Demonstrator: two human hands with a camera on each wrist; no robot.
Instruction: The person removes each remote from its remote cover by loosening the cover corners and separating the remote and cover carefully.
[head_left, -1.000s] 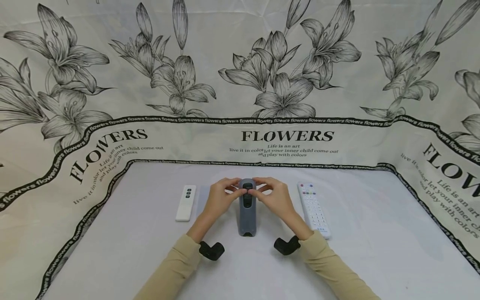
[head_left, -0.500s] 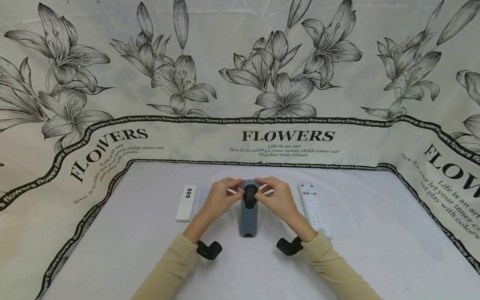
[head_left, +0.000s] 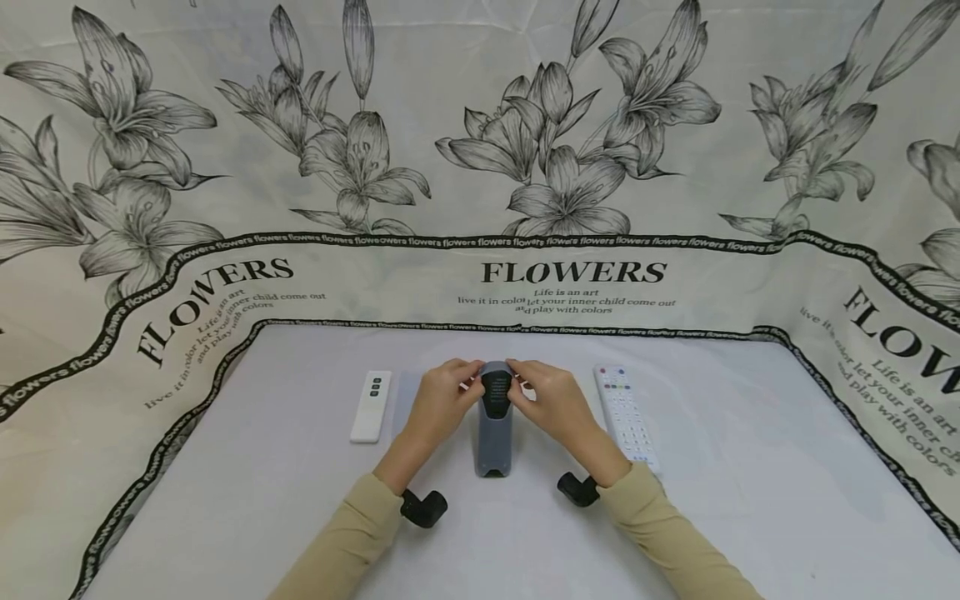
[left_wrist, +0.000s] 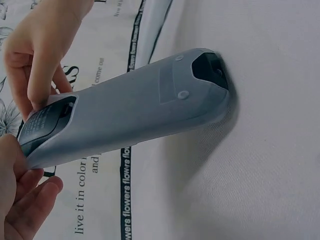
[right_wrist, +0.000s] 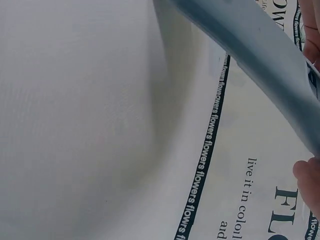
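Observation:
A remote control in a blue-grey cover (head_left: pixel 494 446) is tilted up in the middle of the table, its back towards me. An opening in the cover bares a black panel (head_left: pixel 497 393) with small print. My left hand (head_left: pixel 441 402) pinches the far end from the left, and my right hand (head_left: pixel 557 402) pinches it from the right. In the left wrist view the near end of the cover (left_wrist: pixel 150 107), with a dark notch, is low by the cloth; whether it touches is unclear. The right wrist view catches the cover's side (right_wrist: pixel 260 55), with fingertips at the edge.
A white remote (head_left: pixel 371 407) with several dark buttons lies left of my left hand. Another white remote (head_left: pixel 625 412) with many keys lies to the right, partly behind my right wrist. A pale bluish patch (head_left: pixel 406 404) shows beside the left remote. Flower-printed cloth (head_left: pixel 570 283) walls the table (head_left: pixel 262 500).
My thumbs have moved off the black panel to the sides of the remote, so its print now shows. The remote stays in both hands at nearly the same place.

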